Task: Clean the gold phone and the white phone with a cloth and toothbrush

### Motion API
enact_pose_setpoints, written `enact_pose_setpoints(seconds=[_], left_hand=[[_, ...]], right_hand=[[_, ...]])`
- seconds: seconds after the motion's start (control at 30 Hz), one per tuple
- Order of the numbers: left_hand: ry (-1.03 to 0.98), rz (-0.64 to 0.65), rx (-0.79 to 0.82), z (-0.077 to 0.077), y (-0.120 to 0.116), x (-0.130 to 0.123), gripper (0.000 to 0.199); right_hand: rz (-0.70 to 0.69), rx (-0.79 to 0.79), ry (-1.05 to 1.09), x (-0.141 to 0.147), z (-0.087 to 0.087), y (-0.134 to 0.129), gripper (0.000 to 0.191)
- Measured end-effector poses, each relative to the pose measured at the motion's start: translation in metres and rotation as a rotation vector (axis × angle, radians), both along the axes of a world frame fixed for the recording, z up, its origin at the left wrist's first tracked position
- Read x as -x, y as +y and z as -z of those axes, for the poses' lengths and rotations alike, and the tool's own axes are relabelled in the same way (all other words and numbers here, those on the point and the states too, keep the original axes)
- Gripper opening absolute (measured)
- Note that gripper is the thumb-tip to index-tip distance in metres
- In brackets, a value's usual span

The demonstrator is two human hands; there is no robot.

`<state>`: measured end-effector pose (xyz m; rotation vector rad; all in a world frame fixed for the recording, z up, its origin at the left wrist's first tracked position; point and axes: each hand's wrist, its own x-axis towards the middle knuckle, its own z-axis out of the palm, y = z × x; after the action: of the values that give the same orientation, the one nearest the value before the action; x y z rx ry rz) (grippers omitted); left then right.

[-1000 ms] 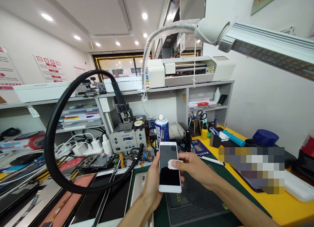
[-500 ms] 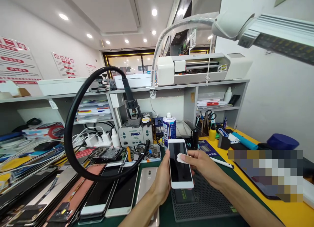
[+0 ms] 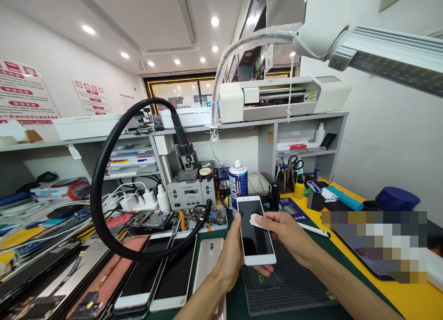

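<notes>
A white-framed phone [image 3: 256, 241] with a dark screen faces up, tilted, above the dark grey perforated mat [image 3: 294, 283]. My left hand [image 3: 232, 253] is closed round the phone, thumb along its left edge and fingertips showing below its lower right edge. In my right hand [image 3: 282, 228] a small white wipe [image 3: 258, 221] is pinched between thumb and fingers, against the upper right part of the screen. The lower fingers of my right hand are partly hidden behind the phone's right side.
Several phones [image 3: 175, 269] lie in a row at the left. A black hose [image 3: 100, 181] loops above them from the hot-air station [image 3: 190, 193]. A spray can [image 3: 238, 181] stands behind the held phone. A lamp [image 3: 391, 52] hangs upper right.
The phone has turned slightly, its lower end a little to the right. More of my left fingertips show beneath it. The wipe stays near the screen's upper right, and the view has shifted slightly.
</notes>
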<state>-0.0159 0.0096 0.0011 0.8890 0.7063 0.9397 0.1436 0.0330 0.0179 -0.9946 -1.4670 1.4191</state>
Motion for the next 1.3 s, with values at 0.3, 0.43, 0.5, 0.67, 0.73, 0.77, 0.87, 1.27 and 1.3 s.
enact_pose_setpoints(seconds=[0.3,0.43,0.5,0.67,0.73,0.77,0.87,1.27,1.3], left_hand=[[-0.149,0.036,0.049,0.002,0.003,0.001,0.074],[-0.28,0.093,0.123,0.003,0.007,0.0,0.075],[-0.313,0.056,0.16,0.001,0.008,-0.001,0.07],[-0.284,-0.054,0.17,0.0,0.006,-0.001,0.058],[-0.271,-0.049,0.139,0.001,0.005,0.0,0.056],[-0.266,-0.041,0.123,0.002,0.004,0.0,0.055],[-0.246,-0.006,0.071,0.004,0.003,0.0,0.058],[-0.164,0.083,0.05,0.003,-0.001,-0.002,0.064],[-0.166,0.066,0.047,0.002,0.0,-0.002,0.063]], right_hand=[[0.038,0.015,-0.025,0.0,0.0,-0.001,0.05],[0.11,0.008,-0.034,0.003,0.0,-0.001,0.05],[0.078,0.012,-0.019,0.004,0.0,-0.001,0.05],[-0.114,-0.057,-0.008,0.0,0.003,0.002,0.038],[-0.083,-0.106,0.007,-0.001,0.004,0.002,0.038],[-0.05,-0.13,0.016,-0.002,0.004,0.003,0.043],[0.038,-0.188,0.019,-0.003,0.003,0.002,0.049],[0.24,-0.245,0.004,-0.012,-0.01,0.006,0.036],[0.222,-0.232,-0.003,-0.011,-0.008,0.006,0.036]])
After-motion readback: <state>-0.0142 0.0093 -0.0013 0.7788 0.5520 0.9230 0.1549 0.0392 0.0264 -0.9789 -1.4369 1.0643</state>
